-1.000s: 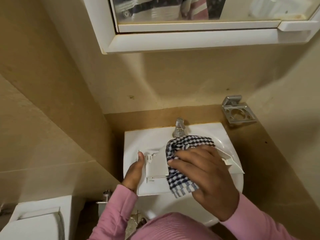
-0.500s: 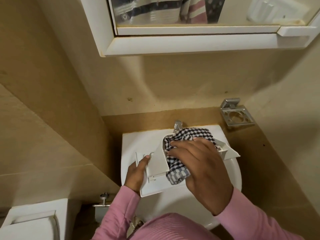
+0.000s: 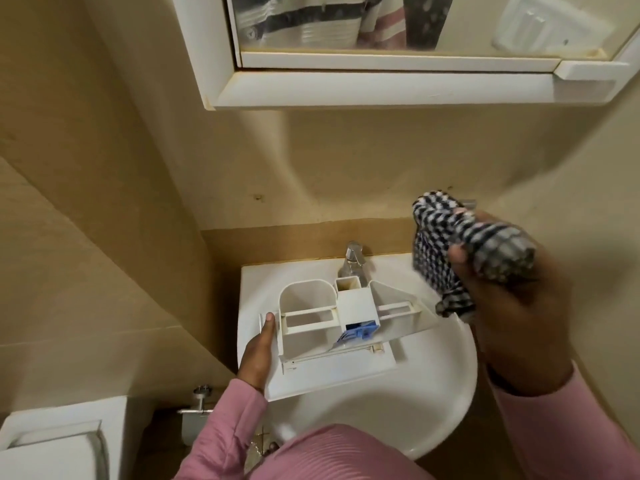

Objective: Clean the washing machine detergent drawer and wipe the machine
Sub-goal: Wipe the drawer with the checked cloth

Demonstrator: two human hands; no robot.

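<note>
Head view: L hand (image 3: 258, 351) grip pinching drawer (image 3: 332, 327) edge, R hand (image 3: 512, 306) (raised clear) clutching cloth (image 3: 460, 244).

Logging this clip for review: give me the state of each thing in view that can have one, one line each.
detergent drawer: out of the machine, held over the sink, compartments facing up and uncovered.
checked cloth: bunched up, lifted clear of the drawer.
left hand: gripping the drawer's left end.
right hand: closed on the cloth, raised to the right.
tap: no water seen running.
sink: basin looks dry; drain hidden.
mirror cabinet: door shut.
</note>
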